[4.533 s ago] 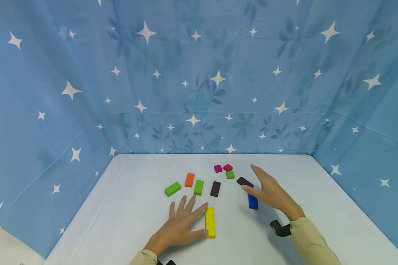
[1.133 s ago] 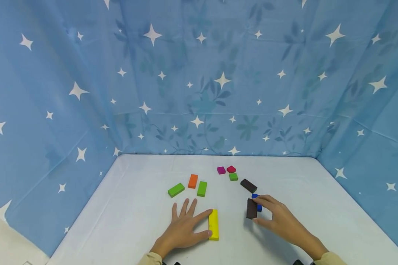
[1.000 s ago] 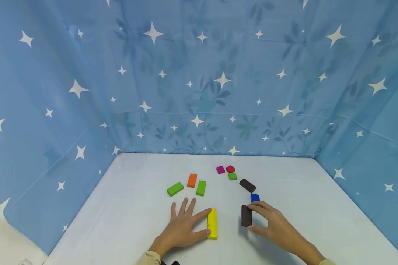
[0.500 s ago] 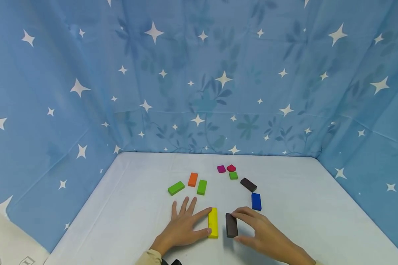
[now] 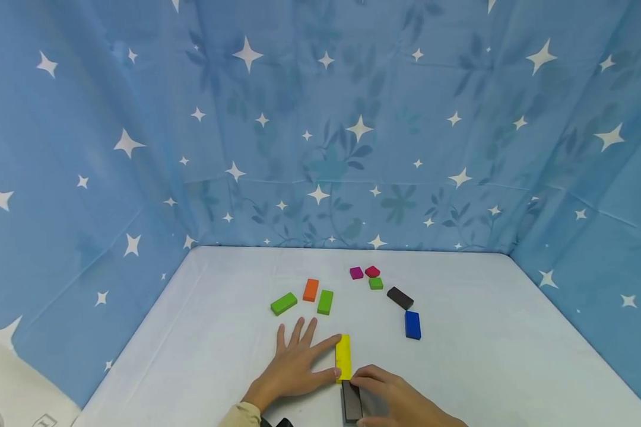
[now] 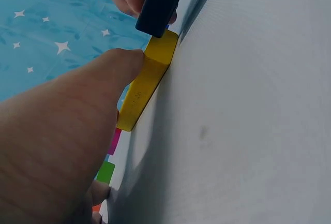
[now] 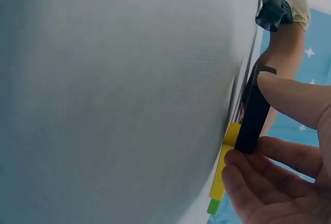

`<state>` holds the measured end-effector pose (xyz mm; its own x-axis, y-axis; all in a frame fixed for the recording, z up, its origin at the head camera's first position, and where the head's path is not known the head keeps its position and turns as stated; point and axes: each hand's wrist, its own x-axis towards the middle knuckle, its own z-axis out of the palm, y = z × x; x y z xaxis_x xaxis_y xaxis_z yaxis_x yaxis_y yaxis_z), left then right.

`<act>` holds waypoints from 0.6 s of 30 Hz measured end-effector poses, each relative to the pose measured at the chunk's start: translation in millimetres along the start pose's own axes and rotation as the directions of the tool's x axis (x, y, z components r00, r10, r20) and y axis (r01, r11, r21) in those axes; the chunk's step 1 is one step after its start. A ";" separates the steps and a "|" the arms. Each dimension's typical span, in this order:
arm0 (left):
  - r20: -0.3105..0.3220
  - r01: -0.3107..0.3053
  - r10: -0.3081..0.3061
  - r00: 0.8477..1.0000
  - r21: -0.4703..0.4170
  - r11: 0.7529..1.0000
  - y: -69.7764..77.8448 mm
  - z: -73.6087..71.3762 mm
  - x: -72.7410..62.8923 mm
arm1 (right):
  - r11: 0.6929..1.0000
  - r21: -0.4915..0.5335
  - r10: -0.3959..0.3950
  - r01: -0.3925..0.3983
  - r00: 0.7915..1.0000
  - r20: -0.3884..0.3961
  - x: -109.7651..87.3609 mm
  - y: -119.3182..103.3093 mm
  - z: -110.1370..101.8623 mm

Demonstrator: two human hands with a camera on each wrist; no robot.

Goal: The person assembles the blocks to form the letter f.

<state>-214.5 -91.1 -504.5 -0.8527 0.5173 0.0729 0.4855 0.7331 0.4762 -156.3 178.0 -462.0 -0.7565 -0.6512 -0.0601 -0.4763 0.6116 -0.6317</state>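
Observation:
On the white table lies a long yellow block (image 5: pixel 343 357), pointing away from the person. The left hand (image 5: pixel 295 365) rests beside it with fingers spread, its index fingertip at the block's far end and its thumb touching the left side near the close end. A black block (image 5: pixel 352 401) is pinched between the fingers and thumb of the right hand (image 5: pixel 400 400). Its far end meets the yellow block's near end in the head view. The right wrist view shows the black block (image 7: pixel 254 111) tilted between thumb and fingertips, overlapping the yellow block (image 7: pixel 219 172).
Beyond the left hand lie two green blocks (image 5: pixel 283 303) and an orange block (image 5: pixel 310 290). Farther back are small purple (image 5: pixel 356 273), red (image 5: pixel 373 271) and green (image 5: pixel 376 283) pieces. To the right sit another black block (image 5: pixel 400 298) and a blue block (image 5: pixel 413 325). A blue star-print curtain (image 5: pixel 320 118) surrounds the table.
The right hand has picked up a black block from mid-table and carried it left and nearer, to the yellow block's close end. The left hand has stayed at the yellow block.

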 end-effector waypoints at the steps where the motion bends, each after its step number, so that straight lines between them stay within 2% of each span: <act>1: 0.000 -0.001 0.001 1.000 0.001 1.000 -0.1 -0.2 0.1 | 1.000 -0.010 -0.010 0.010 1.000 0.004 0.7 0.3 1.4; 5: 0.002 0.003 -0.003 1.000 0.007 1.000 -0.4 0.0 -0.1 | 0.998 -0.052 -0.020 0.021 1.000 0.014 4.2 0.6 4.4; 9: 0.010 0.007 -0.007 1.000 0.011 1.000 -0.6 1.3 -0.3 | 0.999 -0.050 -0.008 0.009 1.000 0.021 8.0 -0.8 6.4; 16: 0.026 0.003 -0.003 1.000 0.006 1.000 -1.1 -0.7 0.9 | 0.990 -0.125 -0.068 0.069 0.998 0.012 13.5 -0.6 11.3; 18: 0.033 0.006 -0.006 0.999 0.003 1.000 -1.9 -1.2 1.4 | 0.990 -0.128 -0.062 0.063 0.998 0.015 14.2 -0.9 12.1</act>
<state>-216.8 -92.3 -504.2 -0.8488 0.5271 0.0413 0.4811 0.7376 0.4738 -161.1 162.8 -471.6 -0.7188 -0.6944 -0.0327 -0.5767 0.6219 -0.5298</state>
